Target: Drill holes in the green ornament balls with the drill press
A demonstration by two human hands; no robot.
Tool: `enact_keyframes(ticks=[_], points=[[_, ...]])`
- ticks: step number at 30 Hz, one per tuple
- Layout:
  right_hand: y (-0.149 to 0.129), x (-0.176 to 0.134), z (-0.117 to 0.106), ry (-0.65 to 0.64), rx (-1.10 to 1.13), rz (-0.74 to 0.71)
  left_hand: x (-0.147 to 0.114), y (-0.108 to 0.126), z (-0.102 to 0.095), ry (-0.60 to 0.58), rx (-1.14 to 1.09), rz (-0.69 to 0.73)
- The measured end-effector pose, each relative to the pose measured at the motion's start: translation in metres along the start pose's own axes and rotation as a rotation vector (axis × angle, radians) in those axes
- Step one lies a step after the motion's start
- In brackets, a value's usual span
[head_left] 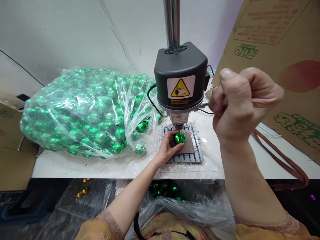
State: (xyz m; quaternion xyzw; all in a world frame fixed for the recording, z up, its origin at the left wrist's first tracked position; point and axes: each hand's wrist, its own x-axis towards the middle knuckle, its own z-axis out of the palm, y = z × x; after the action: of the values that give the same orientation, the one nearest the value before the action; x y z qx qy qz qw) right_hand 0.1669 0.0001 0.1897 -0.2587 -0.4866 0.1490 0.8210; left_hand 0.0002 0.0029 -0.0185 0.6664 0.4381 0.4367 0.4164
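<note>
My left hand (169, 145) grips a shiny green faceted ball (180, 137) between thumb and fingers. The ball sits on a small flat board (190, 146) over the slotted grey base plate (200, 156) of a bench drill press (180, 73). Directly above the ball is the drill chuck (178, 126), its tip at or very near the top of the ball. My right hand (240, 96) is closed in a fist at the right of the drill head, around the metal feed lever (203, 104); most of the lever is hidden by the fingers.
A large clear plastic bag (82, 113) full of green balls lies on the white table (62, 166) at left. Cardboard boxes (275, 66) stand right and left. Dark shavings surround the base. Below the table edge, more green balls (165, 190) and a few gold ones (82, 192) show.
</note>
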Motion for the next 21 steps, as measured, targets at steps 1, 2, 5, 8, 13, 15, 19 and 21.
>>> enact_keyframes(ticks=[1,2,5,8,13,15,19,21], points=[[0.0,-0.002,0.0,0.003,0.0,-0.02,0.0,0.0,0.0,-0.002,-0.002,-0.002],[0.001,-0.004,-0.001,0.005,0.003,-0.043,0.0,0.001,0.0,-0.003,-0.002,-0.002],[0.005,-0.012,-0.003,0.028,0.007,-0.096,-0.001,0.002,0.001,0.004,-0.002,0.002],[0.008,-0.021,-0.005,0.009,0.04,-0.159,0.0,0.002,0.001,0.003,-0.01,0.009],[0.011,-0.03,-0.009,0.008,0.061,-0.213,0.0,0.002,0.001,-0.007,-0.018,0.029],[0.013,-0.031,-0.012,0.026,0.041,-0.212,-0.001,0.001,0.0,-0.009,-0.026,0.024],[0.019,-0.033,-0.02,-0.018,0.02,-0.255,-0.001,-0.002,0.001,-0.01,-0.053,0.012],[0.021,-0.035,-0.023,-0.031,0.015,-0.261,-0.001,-0.003,0.001,-0.008,-0.053,0.008]])
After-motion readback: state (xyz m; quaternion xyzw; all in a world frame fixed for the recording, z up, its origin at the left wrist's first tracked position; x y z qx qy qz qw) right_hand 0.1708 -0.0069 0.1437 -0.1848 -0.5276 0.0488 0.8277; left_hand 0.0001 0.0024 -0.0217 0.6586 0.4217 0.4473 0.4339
